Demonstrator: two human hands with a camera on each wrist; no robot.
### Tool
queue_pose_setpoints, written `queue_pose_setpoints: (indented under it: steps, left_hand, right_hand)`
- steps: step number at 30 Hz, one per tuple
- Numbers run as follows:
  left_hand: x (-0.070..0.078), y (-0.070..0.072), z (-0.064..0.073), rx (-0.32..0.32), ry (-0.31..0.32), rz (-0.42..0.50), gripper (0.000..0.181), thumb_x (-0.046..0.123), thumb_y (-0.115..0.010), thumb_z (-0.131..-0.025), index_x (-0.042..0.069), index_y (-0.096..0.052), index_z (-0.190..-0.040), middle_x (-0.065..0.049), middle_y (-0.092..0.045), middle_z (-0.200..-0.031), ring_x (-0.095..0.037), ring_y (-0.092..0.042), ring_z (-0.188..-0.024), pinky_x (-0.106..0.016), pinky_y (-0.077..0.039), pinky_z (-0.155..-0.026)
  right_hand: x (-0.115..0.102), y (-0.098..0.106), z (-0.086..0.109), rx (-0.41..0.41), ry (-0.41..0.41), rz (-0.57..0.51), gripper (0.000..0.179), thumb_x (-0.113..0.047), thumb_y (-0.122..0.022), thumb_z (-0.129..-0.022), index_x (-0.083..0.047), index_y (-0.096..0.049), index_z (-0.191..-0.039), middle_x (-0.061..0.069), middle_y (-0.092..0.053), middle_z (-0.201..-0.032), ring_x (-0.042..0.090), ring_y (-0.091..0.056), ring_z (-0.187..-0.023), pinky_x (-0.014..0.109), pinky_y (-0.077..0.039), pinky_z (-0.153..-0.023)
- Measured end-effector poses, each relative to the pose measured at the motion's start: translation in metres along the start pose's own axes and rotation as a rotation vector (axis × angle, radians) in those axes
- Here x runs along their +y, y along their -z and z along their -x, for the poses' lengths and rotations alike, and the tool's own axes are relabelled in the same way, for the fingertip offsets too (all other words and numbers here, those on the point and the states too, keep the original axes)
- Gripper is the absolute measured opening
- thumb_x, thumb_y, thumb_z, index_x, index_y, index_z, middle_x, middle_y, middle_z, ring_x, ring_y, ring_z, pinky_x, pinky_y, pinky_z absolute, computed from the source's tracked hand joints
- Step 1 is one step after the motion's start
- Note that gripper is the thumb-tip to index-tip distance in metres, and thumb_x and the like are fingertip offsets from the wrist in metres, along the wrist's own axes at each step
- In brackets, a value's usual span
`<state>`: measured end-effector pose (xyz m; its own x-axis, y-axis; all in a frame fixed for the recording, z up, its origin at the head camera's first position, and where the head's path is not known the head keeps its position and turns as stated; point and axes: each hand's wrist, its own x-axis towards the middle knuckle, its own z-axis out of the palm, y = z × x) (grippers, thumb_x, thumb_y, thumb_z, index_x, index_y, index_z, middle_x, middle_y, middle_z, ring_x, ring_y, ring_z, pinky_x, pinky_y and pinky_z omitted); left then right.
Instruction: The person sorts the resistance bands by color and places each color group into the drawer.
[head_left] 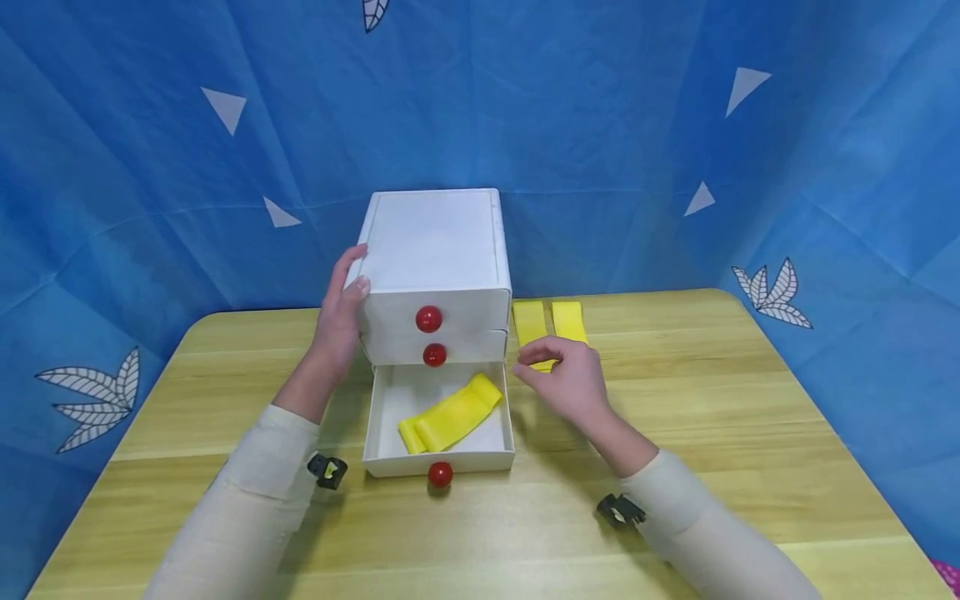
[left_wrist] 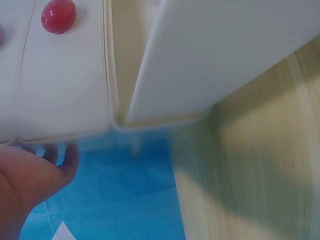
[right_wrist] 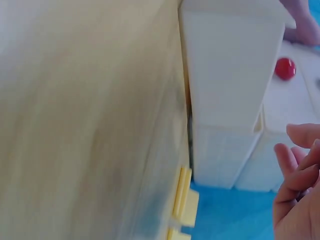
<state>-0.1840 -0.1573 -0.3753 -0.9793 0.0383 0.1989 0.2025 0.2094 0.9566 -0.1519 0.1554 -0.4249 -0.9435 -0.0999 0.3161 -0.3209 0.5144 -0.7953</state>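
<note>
A white cabinet (head_left: 435,237) with three drawers stands on the table, a round red knob on each drawer. Its bottom drawer (head_left: 480,463) is pulled out, while the upper two are closed. Inside the pulled-out drawer lie flat, folded yellow bands (head_left: 459,417), one overlapping another. My left hand (head_left: 339,321) rests against the cabinet's left side, thumb at the front upper edge. To the right of the drawer, my right hand (head_left: 572,379) hovers with loosely bent fingers and holds nothing. Behind it, two more yellow bands (head_left: 568,319) lie side by side on the table, partly hidden by that hand.
The wooden table (head_left: 720,467) has rounded far corners. A blue cloth backdrop (head_left: 600,150) with white triangles and leaf prints hangs behind and on both sides. Small black devices (head_left: 621,510) are worn at both wrists.
</note>
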Motion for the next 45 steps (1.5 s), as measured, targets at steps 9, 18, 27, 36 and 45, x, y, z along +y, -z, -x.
queue_pose_setpoints:
  steps: [9, 18, 27, 36, 45]
  left_hand:
    - [-0.001, 0.0, -0.001, -0.001, -0.001, 0.003, 0.056, 0.047, -0.033, -0.103, 0.037, -0.021, -0.156, -0.002, -0.024, -0.156, -0.03, -0.033, -0.133, -0.061, -0.036, -0.102]
    - [-0.001, 0.001, 0.001, 0.0, 0.007, -0.008, 0.057, 0.05, -0.034, -0.102, 0.038, -0.021, -0.155, 0.0, -0.023, -0.157, -0.029, -0.032, -0.135, -0.062, -0.035, -0.103]
    - [-0.003, 0.001, 0.0, 0.005, 0.007, -0.002, 0.055, 0.046, -0.034, -0.103, 0.039, -0.021, -0.156, 0.0, -0.022, -0.157, -0.029, -0.029, -0.137, -0.061, -0.035, -0.103]
    - [-0.004, 0.001, 0.0, 0.003, -0.005, 0.005, 0.054, 0.045, -0.033, -0.102, 0.039, -0.022, -0.155, -0.001, -0.024, -0.156, -0.03, -0.033, -0.133, -0.061, -0.038, -0.1]
    - [-0.003, 0.001, 0.0, 0.005, -0.005, -0.005, 0.055, 0.047, -0.033, -0.102, 0.039, -0.022, -0.155, -0.001, -0.024, -0.156, -0.03, -0.032, -0.133, -0.061, -0.038, -0.101]
  right_hand:
    - [0.017, 0.021, -0.026, 0.065, -0.059, -0.008, 0.017, -0.018, -0.085, -0.08, -0.009, -0.078, -0.093, -0.001, -0.074, -0.088, 0.022, -0.067, -0.085, 0.038, -0.048, -0.071]
    - [0.023, 0.031, -0.059, 0.107, -0.053, -0.016, 0.029, -0.032, -0.083, -0.082, -0.009, -0.076, -0.099, 0.002, -0.073, -0.094, 0.022, -0.063, -0.094, 0.038, -0.048, -0.073]
    - [0.042, 0.036, -0.084, 0.126, -0.12, 0.012, 0.038, -0.039, -0.082, -0.083, -0.009, -0.076, -0.105, 0.004, -0.073, -0.098, 0.022, -0.064, -0.096, 0.036, -0.052, -0.071]
    - [0.065, 0.041, -0.104, 0.069, -0.208, 0.035, 0.043, -0.031, -0.081, -0.086, -0.005, -0.07, -0.118, 0.011, -0.07, -0.113, 0.028, -0.056, -0.118, 0.045, -0.049, -0.09]
    - [0.086, 0.044, -0.115, -0.03, -0.307, 0.081, 0.052, -0.034, -0.078, -0.088, -0.006, -0.064, -0.13, 0.013, -0.064, -0.126, 0.034, -0.046, -0.128, 0.051, -0.042, -0.101]
